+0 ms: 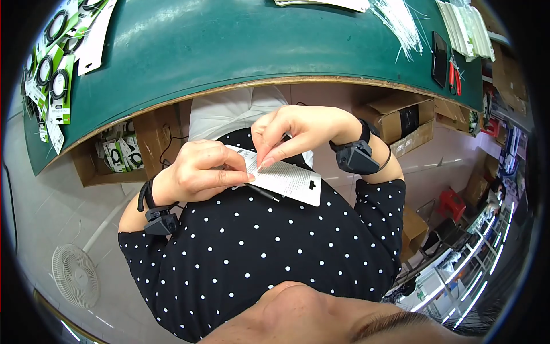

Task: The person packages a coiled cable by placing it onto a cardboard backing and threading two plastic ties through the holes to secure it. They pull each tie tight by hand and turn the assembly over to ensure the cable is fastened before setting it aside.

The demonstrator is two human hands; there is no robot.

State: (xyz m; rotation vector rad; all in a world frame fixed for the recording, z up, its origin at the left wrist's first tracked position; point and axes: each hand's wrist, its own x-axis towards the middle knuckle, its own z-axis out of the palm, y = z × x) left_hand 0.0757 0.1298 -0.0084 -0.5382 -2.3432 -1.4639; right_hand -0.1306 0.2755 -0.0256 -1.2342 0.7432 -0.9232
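Note:
Against my lap I have a white cardboard hang card (292,182), its printed side up, with a dark hanger slot near its right end. My left hand (206,171) is closed, pinching the card's near edge between thumb and fingers. My right hand (298,135) bends over the card's left part, thumb and forefinger pressed together at its surface. A tiny white bit shows at those fingertips, too small to name. From under the card's near edge sticks a thin black cable end (264,193) with a pale tip. The card's underside is hidden.
The green table (229,46) lies beyond my lap. Packaged cable cards (59,85) pile up at its left; white zip ties (399,26), a dark phone (439,58) and red-handled pliers (454,75) lie at its right. Cardboard boxes (409,123) stand below. A fan (74,275) is at left.

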